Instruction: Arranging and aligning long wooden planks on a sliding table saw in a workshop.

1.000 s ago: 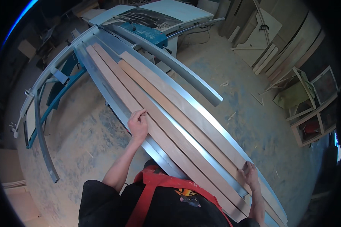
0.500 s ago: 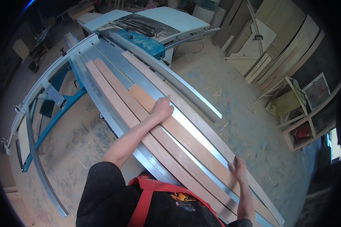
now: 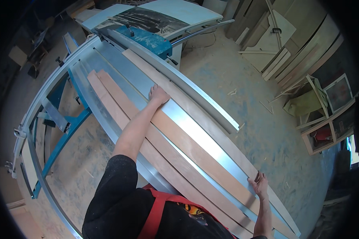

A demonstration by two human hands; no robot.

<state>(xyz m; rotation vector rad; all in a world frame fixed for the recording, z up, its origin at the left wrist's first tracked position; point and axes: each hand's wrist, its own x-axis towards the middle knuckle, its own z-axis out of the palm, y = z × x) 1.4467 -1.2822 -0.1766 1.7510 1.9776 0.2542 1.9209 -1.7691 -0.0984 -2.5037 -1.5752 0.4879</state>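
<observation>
on the silver metal table (image 3: 195, 135) we judge the laying-out done: two reddish-brown wooden boards (image 3: 117, 93), one tan wooden board (image 3: 199, 153) and one long pale pinkish wooden board (image 3: 201, 117) lie lengthwise, the pale one outermost. ends sit uneven, gaps show; what else is left we cannot tell. our left hand (image 3: 158, 95) bends over the pale board's inner edge, our right hand (image 3: 260, 184) touches it lower down, fingers part-spread; whether either grip is closed, we cannot tell.
</observation>
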